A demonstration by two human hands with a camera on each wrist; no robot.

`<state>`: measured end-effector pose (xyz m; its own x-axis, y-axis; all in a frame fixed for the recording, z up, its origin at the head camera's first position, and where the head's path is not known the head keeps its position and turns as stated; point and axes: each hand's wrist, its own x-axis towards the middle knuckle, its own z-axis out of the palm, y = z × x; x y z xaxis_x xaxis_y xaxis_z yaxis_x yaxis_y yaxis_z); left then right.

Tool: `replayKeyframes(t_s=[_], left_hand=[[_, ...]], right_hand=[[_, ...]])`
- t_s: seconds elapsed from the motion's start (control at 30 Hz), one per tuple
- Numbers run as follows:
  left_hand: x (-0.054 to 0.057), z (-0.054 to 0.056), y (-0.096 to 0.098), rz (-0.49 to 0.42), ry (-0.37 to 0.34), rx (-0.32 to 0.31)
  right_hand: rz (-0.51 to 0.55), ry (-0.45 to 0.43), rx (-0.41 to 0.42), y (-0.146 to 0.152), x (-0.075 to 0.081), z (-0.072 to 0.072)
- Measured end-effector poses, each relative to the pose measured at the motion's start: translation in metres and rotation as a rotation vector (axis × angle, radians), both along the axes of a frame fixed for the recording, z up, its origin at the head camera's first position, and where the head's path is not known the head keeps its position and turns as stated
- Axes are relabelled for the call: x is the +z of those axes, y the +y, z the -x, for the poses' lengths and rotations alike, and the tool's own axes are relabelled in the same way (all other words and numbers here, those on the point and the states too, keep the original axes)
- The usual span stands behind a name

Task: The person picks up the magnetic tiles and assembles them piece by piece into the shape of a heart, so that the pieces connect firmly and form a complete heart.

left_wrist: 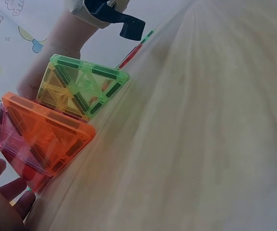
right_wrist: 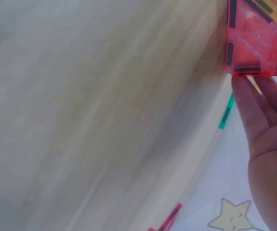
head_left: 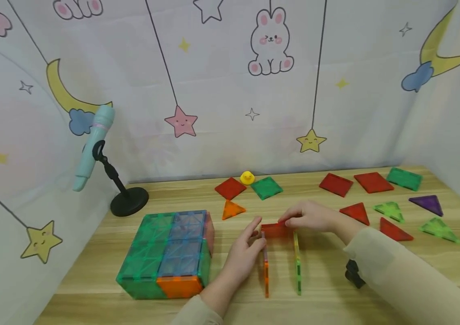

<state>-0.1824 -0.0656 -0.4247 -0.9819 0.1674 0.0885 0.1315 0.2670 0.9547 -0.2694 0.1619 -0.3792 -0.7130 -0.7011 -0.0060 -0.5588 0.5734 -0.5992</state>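
Observation:
Several translucent magnetic tiles stand on edge, forming two side walls and a back wall. The left wall [head_left: 266, 271] joins orange and pink triangles; the right wall [head_left: 297, 266] shows yellow and green ones. Across the back stands a red tile [head_left: 275, 231]. My left hand [head_left: 241, 253] is beside the left wall, fingers loosely spread and right at its outer face. At the red tile's right end, my right hand [head_left: 309, 216] touches it with its fingertips. In the right wrist view these fingers [right_wrist: 254, 110] reach straight to the red edge.
Left of the walls stands a block of green, blue and orange tiles [head_left: 163, 253]. Loose squares, such as a red square [head_left: 230, 188], and triangles lie behind and right. A yellow duck [head_left: 247, 178] and a microphone on a stand [head_left: 129, 201] are near the back curtain [head_left: 222, 90].

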Motion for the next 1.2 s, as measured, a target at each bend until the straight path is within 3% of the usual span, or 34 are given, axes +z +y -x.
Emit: replayKeyframes(t_s=[0.27, 0.4, 0.53, 0.67, 0.77, 0.87, 1.03, 1.2], left_hand=[[0.001, 0.003, -0.005, 0.008, 0.01, -0.016], [0.0, 0.004, -0.006, 0.004, 0.008, -0.016], [0.001, 0.004, -0.008, -0.008, 0.008, -0.014], [0.001, 0.004, -0.01, -0.013, 0.013, -0.002], [0.0, 0.004, -0.009, -0.024, 0.027, -0.006], [-0.002, 0.004, -0.006, -0.046, 0.036, -0.02], [-0.002, 0.001, -0.002, -0.052, 0.014, -0.036], [-0.004, 0.0, -0.002, -0.027, -0.012, -0.027]], right_hand=[[0.007, -0.037, -0.026, -0.001, 0.0, -0.004], [0.023, -0.077, -0.067, 0.004, -0.003, -0.013], [0.059, -0.113, -0.056, 0.008, -0.005, -0.025], [0.081, -0.145, -0.061, 0.007, -0.006, -0.026], [0.097, -0.171, -0.108, 0.005, -0.007, -0.012], [0.049, -0.117, -0.159, 0.001, -0.008, 0.011], [-0.163, 0.037, -0.222, -0.014, -0.01, 0.043], [-0.317, 0.133, -0.175, -0.027, -0.011, 0.056]])
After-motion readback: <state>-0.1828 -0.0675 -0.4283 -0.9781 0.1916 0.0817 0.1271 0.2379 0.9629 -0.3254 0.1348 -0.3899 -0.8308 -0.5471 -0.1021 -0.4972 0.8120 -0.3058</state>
